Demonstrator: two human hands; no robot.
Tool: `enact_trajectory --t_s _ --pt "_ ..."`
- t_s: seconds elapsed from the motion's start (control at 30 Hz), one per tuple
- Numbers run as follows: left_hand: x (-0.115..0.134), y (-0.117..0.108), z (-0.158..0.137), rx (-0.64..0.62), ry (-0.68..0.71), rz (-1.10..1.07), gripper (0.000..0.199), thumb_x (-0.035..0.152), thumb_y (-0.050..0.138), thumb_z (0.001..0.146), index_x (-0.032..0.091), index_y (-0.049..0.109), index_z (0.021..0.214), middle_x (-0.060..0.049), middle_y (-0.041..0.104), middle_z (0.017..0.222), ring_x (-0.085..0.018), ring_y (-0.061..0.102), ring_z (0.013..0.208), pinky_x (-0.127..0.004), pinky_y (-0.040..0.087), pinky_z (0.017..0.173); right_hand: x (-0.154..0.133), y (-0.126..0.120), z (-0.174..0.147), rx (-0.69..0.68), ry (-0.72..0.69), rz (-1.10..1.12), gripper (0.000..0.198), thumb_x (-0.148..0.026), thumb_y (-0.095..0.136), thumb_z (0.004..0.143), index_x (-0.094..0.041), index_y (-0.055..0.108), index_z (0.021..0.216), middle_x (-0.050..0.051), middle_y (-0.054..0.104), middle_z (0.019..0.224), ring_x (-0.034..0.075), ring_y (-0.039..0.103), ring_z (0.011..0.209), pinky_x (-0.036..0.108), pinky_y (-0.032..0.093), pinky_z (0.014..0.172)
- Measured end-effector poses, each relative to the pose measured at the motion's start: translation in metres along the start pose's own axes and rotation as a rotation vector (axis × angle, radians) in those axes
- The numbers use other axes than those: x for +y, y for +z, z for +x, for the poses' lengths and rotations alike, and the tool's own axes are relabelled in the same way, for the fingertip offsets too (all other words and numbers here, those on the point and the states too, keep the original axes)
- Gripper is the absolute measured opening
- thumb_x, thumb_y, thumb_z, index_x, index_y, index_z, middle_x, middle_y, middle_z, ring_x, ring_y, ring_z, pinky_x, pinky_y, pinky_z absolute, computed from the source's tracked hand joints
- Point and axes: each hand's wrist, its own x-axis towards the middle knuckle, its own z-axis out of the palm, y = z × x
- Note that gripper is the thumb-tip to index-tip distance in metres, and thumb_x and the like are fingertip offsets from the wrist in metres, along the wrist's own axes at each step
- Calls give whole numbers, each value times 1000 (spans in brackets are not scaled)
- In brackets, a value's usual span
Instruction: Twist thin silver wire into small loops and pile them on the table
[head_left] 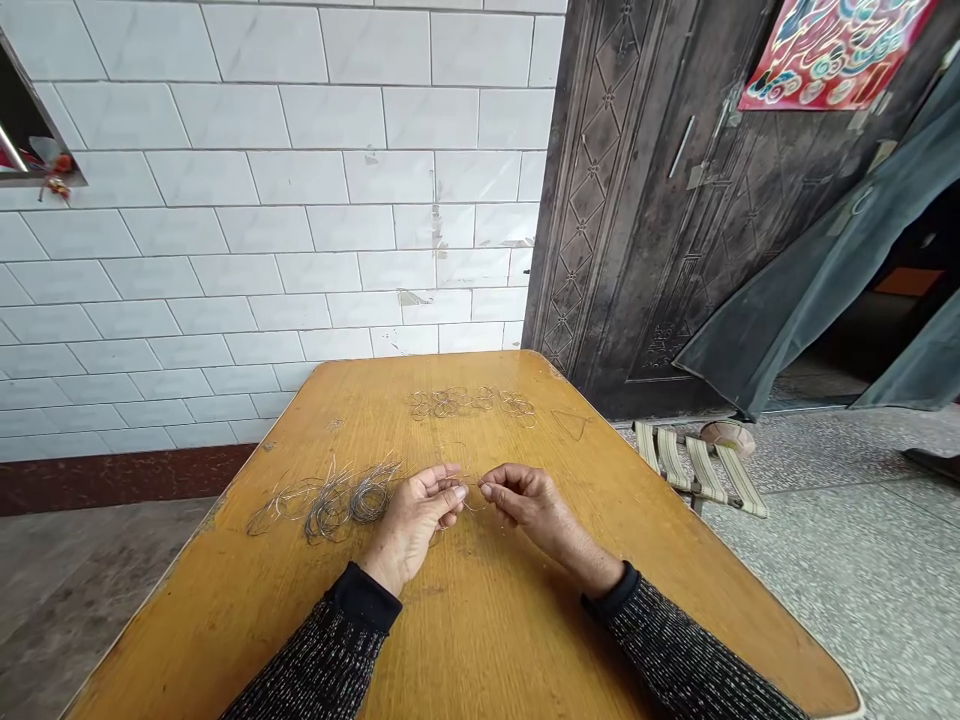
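Observation:
Above the middle of the wooden table (480,620), my left hand (420,510) pinches a thin wire (472,507) between thumb and fingers. Across a small gap, my right hand (532,505) grips the same fine wire with thumb and forefinger. The wire makes a faint curve between the two hands; part of it is hidden by the fingers. Just left of my left hand lie coils of grey wire (370,497) and a looser tangle of wire (324,510). Farther back on the table is a row of several small wire rings (450,402).
A thin wire triangle (574,425) lies near the table's right edge. Beyond the table stand a white tiled wall (300,240) and a dark carved door (637,200). At right are a strapped stool (701,465) and a grey curtain (817,270).

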Motion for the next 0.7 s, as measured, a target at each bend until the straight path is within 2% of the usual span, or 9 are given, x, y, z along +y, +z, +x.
enact_trajectory --t_s 0.1,0.27,0.4,0.53,0.7 --pt "0 2 -1 47 22 -20 43 23 71 60 15 56 99 -2 56 80 -7 50 62 -20 37 53 -1 1 -1 67 -55 -18 26 -41 61 68 -15 58 68 -3 47 53 7 39 43 20 32 42" --pt "0 7 -4 83 56 -38 34 28 69 63 14 56 91 1 52 72 -6 46 56 -19 34 49 -2 3 -3 149 -115 -61 23 -38 61 69 -15 60 69 -2 50 55 7 40 46 21 33 45" --pt "3 9 -7 36 75 -18 33 29 69 62 13 58 89 0 53 71 -6 46 56 -19 34 50 -2 4 -3 150 -113 -105 23 -36 60 69 -14 61 69 0 53 57 8 41 47 21 34 46" --pt "1 8 -6 71 70 21 25 26 66 63 13 59 83 1 53 65 -5 44 52 -19 33 48 -1 6 -5 133 -119 -138 22 -35 59 71 -13 61 70 0 52 56 8 41 48 22 34 46" --pt "-2 7 -4 117 73 7 23 19 65 62 14 55 82 1 55 67 -6 48 53 -18 33 47 -1 6 -5 114 -142 -169 21 -34 57 73 -13 61 71 1 53 59 9 42 49 22 35 47"
